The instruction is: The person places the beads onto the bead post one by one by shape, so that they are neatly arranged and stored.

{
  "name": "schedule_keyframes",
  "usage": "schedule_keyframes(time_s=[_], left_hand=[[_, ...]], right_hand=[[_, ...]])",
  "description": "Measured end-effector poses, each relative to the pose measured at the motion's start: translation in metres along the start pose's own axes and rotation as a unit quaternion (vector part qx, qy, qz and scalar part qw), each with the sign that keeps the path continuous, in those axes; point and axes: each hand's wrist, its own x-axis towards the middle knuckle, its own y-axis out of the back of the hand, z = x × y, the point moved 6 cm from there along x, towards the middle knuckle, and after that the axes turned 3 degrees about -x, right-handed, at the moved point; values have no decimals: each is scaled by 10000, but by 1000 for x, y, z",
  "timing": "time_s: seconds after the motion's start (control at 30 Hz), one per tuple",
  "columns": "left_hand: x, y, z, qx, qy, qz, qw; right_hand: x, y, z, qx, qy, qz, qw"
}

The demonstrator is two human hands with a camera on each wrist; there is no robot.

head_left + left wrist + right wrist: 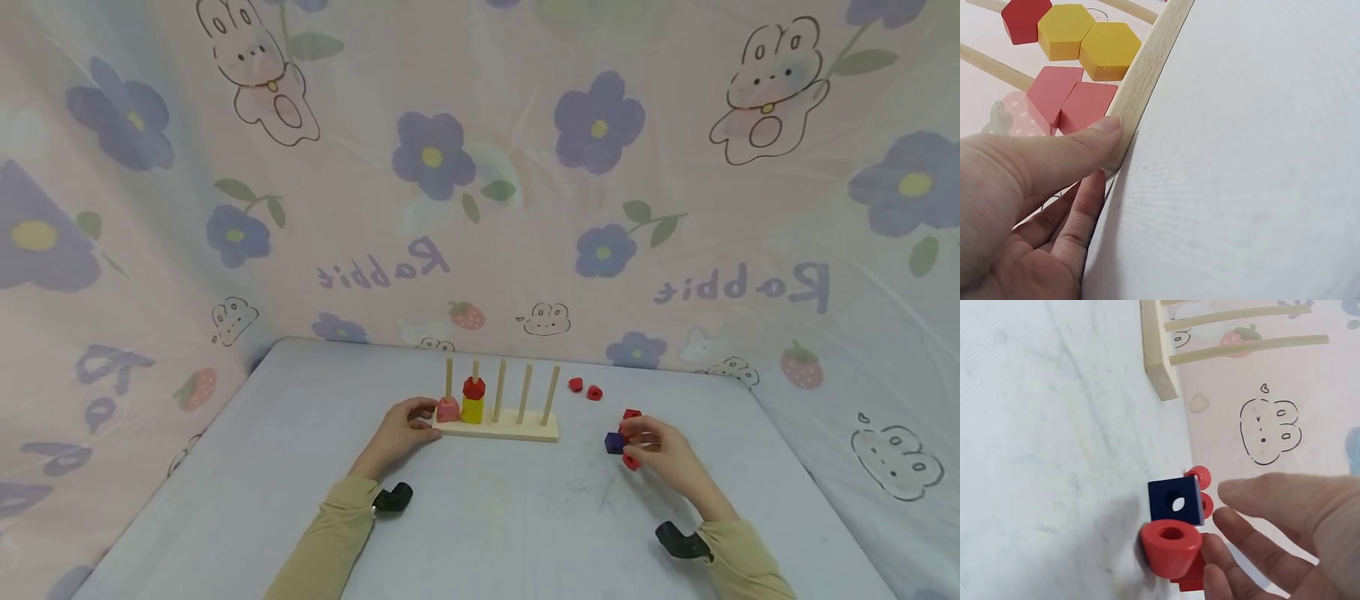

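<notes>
A wooden peg stand (495, 429) with several upright rods stands on the table. My left hand (405, 429) grips its left end, the thumb (1094, 137) lying on the base edge. Pink blocks (1088, 106) sit on the leftmost rod. Yellow hexagonal blocks (1110, 50) with a red hexagonal block (1025, 19) above them are on the second rod. On the right, my right hand (660, 450) hovers beside a dark blue cube (1172, 500) with a hole and a red tapered block (1172, 550). Its thumb and fingers are apart, holding nothing visible; contact with the red pieces cannot be told.
Two small red blocks (585, 389) lie behind, right of the stand. Another red block (632, 413) is just beyond the right hand. A patterned cloth (525, 208) hangs behind the white table (480, 517).
</notes>
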Motion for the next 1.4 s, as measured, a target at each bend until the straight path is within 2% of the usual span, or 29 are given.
schedule_keyframes(time_s=[0.2, 0.43, 0.7, 0.87, 1.17, 1.4], left_hand=[[-1, 0, 0, 10, 35, 20, 10000], [0, 1, 0, -15, 38, 28, 10000], [0, -1, 0, -15, 26, -23, 10000], [0, -1, 0, -26, 63, 10, 10000], [1, -2, -1, 21, 52, -4, 10000], [0, 0, 0, 23, -10, 34, 10000]], right_hand=[[2, -8, 1, -403, -151, 99, 9990], [7, -16, -4, -523, 205, 319, 9979], [10, -25, -9, -499, 423, 381, 9971], [11, -30, -11, -567, 400, 302, 9971], [13, -33, -5, -863, -92, 242, 9959], [15, -33, -8, -687, 139, -76, 9975]])
